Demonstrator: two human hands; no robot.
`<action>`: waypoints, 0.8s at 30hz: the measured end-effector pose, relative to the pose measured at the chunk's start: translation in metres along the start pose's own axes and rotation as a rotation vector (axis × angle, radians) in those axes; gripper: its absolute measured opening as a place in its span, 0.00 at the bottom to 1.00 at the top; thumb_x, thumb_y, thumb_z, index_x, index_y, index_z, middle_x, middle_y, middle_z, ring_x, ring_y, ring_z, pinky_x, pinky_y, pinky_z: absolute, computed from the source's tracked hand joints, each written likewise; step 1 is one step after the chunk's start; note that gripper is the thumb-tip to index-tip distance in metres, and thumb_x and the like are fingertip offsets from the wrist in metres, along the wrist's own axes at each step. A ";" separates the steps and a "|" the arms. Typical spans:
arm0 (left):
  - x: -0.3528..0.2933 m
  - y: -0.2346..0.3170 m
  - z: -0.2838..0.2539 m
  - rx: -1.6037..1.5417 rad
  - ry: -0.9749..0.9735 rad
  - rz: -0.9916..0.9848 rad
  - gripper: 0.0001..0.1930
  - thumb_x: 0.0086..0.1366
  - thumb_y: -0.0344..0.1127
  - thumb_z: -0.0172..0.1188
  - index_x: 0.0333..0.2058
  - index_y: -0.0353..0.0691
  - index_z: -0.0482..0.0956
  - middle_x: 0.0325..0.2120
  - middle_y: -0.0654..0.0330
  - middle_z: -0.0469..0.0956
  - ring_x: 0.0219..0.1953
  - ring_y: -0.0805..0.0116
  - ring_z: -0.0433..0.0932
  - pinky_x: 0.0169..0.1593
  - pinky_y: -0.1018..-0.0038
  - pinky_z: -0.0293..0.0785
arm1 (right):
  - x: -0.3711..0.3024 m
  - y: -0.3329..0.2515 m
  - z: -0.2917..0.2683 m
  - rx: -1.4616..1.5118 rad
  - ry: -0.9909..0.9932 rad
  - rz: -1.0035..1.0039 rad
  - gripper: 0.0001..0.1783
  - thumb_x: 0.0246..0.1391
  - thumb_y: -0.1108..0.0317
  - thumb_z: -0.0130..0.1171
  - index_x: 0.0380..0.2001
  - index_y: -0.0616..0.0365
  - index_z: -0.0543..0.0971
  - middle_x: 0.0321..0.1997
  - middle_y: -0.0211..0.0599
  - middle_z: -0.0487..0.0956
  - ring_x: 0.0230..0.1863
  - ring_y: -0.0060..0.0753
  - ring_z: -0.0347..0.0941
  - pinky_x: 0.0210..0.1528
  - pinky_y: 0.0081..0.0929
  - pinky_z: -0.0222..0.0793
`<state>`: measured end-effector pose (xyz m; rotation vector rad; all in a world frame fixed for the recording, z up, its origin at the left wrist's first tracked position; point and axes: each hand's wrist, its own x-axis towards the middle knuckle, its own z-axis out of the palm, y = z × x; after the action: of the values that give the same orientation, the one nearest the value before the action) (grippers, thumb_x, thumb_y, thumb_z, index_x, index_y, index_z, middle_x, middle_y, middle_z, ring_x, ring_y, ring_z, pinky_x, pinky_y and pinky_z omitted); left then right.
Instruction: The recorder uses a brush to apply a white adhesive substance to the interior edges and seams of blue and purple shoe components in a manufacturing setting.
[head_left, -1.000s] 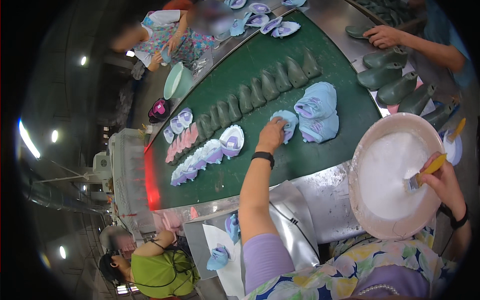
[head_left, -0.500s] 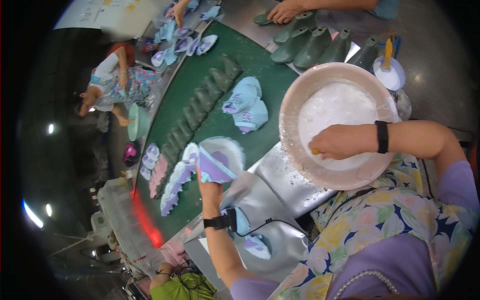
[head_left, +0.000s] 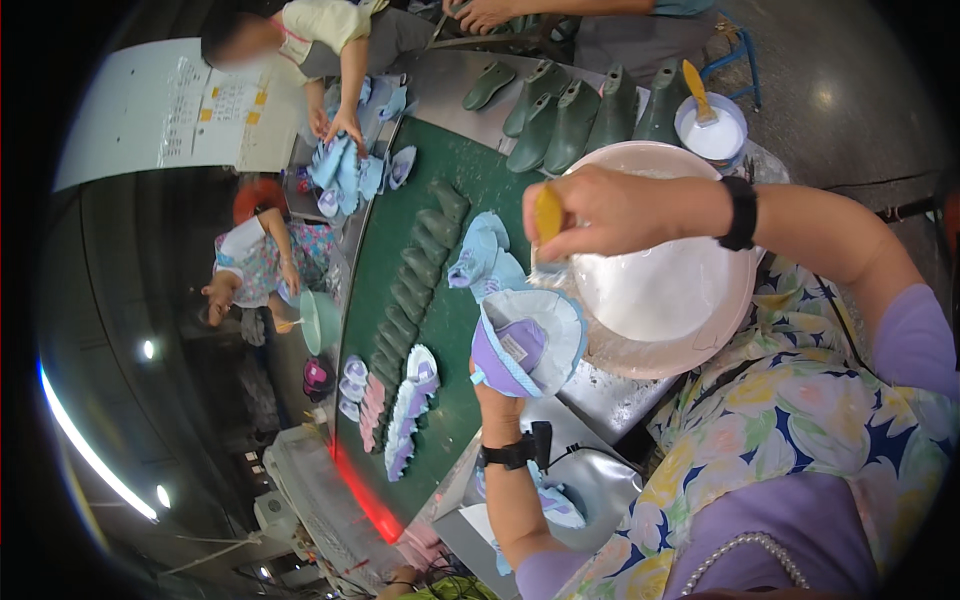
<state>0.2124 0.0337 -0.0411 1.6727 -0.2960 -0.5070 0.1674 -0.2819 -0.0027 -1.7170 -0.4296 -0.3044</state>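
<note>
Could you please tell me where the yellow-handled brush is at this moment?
In the head view, the yellow-handled brush is pinched in the right hand, just above centre, over the left rim of the pink basin and above the shoe upper.

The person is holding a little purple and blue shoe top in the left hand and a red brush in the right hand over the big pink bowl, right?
Almost. The brush in the right hand has a yellow handle, not red, as the head view shows. The left hand does hold the purple and blue shoe top, beside the pink bowl.
</note>
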 end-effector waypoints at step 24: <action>0.007 -0.017 0.007 0.151 0.260 0.227 0.23 0.67 0.41 0.53 0.57 0.36 0.70 0.52 0.53 0.75 0.53 0.58 0.75 0.54 0.61 0.75 | -0.046 0.000 0.023 0.147 0.181 0.292 0.14 0.53 0.62 0.63 0.33 0.63 0.77 0.28 0.39 0.81 0.29 0.27 0.78 0.34 0.27 0.72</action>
<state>0.2138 0.0267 -0.0600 1.8014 -0.3337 -0.0974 0.1251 -0.2644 -0.0269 -1.5666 -0.0641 -0.2080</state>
